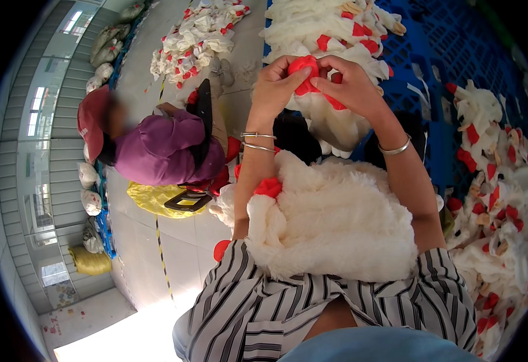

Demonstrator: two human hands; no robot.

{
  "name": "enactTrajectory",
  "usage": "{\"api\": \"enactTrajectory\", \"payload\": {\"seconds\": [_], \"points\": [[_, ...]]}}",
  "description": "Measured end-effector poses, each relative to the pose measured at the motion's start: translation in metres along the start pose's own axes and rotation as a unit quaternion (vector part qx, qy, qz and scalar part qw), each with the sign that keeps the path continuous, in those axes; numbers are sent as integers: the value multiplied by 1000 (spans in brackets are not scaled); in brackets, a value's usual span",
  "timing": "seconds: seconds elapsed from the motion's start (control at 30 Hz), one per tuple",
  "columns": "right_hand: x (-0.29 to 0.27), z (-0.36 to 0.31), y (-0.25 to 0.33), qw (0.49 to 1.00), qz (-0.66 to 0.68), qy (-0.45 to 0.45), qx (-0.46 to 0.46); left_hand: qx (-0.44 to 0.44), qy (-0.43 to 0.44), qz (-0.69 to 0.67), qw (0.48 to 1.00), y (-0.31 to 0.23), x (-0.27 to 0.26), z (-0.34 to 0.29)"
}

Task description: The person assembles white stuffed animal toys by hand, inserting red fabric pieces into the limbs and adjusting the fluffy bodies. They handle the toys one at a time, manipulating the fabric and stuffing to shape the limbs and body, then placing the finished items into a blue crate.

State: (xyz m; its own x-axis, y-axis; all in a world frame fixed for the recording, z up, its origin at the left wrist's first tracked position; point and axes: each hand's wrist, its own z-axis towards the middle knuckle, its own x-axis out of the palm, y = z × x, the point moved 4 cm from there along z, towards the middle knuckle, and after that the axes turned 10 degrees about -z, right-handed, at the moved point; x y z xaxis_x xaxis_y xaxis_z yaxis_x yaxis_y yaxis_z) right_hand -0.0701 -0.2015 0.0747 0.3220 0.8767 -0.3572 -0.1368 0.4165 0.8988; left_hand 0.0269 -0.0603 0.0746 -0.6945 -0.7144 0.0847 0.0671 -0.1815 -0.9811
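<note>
Raised in front of me, my left hand (279, 87) and my right hand (353, 88) pinch a piece of red cloth (304, 71) between them. Below it hangs the white fluffy body of a plush toy skin (334, 125), which the red cloth seems to belong to. What the fingertips press on is partly hidden. Across my lap lies another white furry plush piece (342, 220) with a red end (268, 187) at its upper left. Both forearms pass beside it, and metal bracelets circle both wrists.
On the left sits a person in a purple top (161, 148) and red cap, near a yellow sack (155, 198). White and red plush skins lie heaped on the floor (194, 39), at the far side (312, 21) and at right (499, 217). Blue plastic pallets (418, 39) stand ahead.
</note>
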Motion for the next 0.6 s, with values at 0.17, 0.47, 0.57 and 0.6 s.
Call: {"api": "enactTrajectory", "payload": {"seconds": [0.17, 0.47, 0.57, 0.6], "points": [[3, 1, -7, 999, 10, -23, -21, 0, 14, -10, 1000, -4, 6, 1], [3, 0, -8, 995, 66, -56, -43, 5, 6, 44, 999, 6, 3, 3], [-1, 0, -7, 991, 127, -29, -29, -11, 18, 9, 1000, 2, 7, -2], [-5, 1, -2, 992, 121, -18, -28, -18, 24, 24, 999, 1, 7, -3]]}}
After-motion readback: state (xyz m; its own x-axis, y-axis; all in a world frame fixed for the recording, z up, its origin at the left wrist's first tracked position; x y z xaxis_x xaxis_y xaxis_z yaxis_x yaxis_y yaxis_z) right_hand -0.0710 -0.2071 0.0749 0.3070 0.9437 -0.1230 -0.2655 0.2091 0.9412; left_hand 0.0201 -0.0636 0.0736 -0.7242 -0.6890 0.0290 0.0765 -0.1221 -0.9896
